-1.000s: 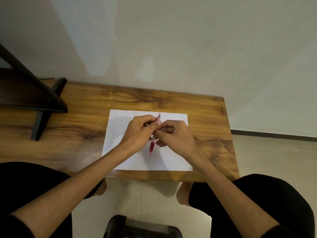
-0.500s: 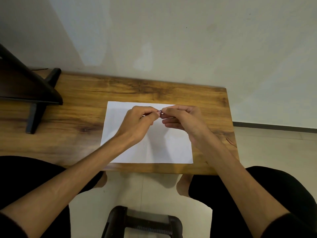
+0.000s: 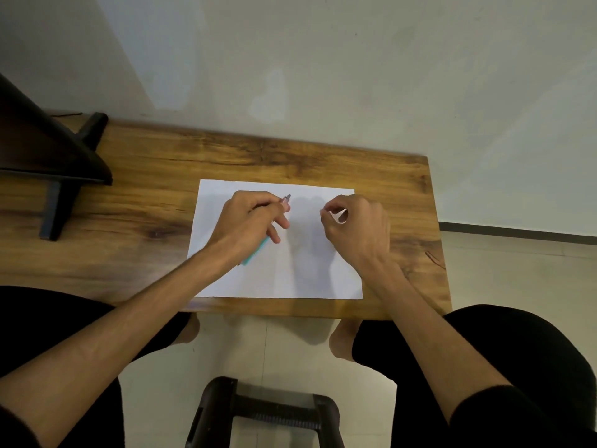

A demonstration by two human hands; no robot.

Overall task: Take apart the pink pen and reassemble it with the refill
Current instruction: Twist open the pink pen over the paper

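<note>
My left hand (image 3: 252,221) is closed around the pink pen (image 3: 286,200), and only the pen's greyish-pink end pokes out past the thumb and forefinger. A teal stick-like piece (image 3: 256,255) shows below that hand on the white paper (image 3: 290,279); I cannot tell whether the hand holds it. My right hand (image 3: 355,227) hovers over the paper's right half, thumb and forefinger pinched together. Whether a small pen part sits in that pinch is hidden. A gap of bare paper separates the two hands.
The paper lies on a wooden table (image 3: 145,253) against a pale wall. A black stand (image 3: 55,169) occupies the table's left end. My knees in black sit below the front edge, with a dark stool (image 3: 268,412) between them.
The hands, joined at the pen's end half a second ago, have pulled apart. The right hand moved right and the left hand kept the pen. The teal piece now shows.
</note>
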